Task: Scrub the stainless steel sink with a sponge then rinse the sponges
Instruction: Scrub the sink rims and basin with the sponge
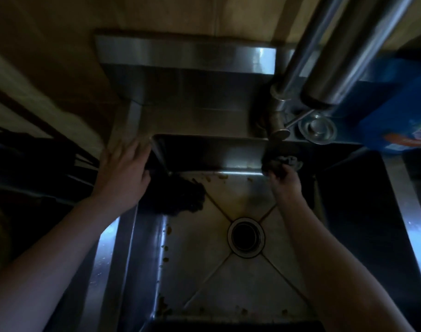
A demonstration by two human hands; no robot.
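Dim kitchen, stainless steel sink (228,195) seen from above, tap (307,58) overhanging its far right corner and a blue packet (396,109) on the right ledge. Right hand (285,178) is closed around a crumpled grey sponge (287,161), pressed against the far wall near the far right corner of the basin. Left hand (124,168) lies flat and spread on the far left corner of the rim, fingers open, gripping nothing. Dark wad (180,195), possibly a second scrubber, sits on the basin floor in the far left corner; too dark to tell. Brown food specks remain along the far, left and near edges of the floor; drain (246,237) open. No water seen running. Judgement: scrubbing early to midway, floor edges left, rinsing not yet begun
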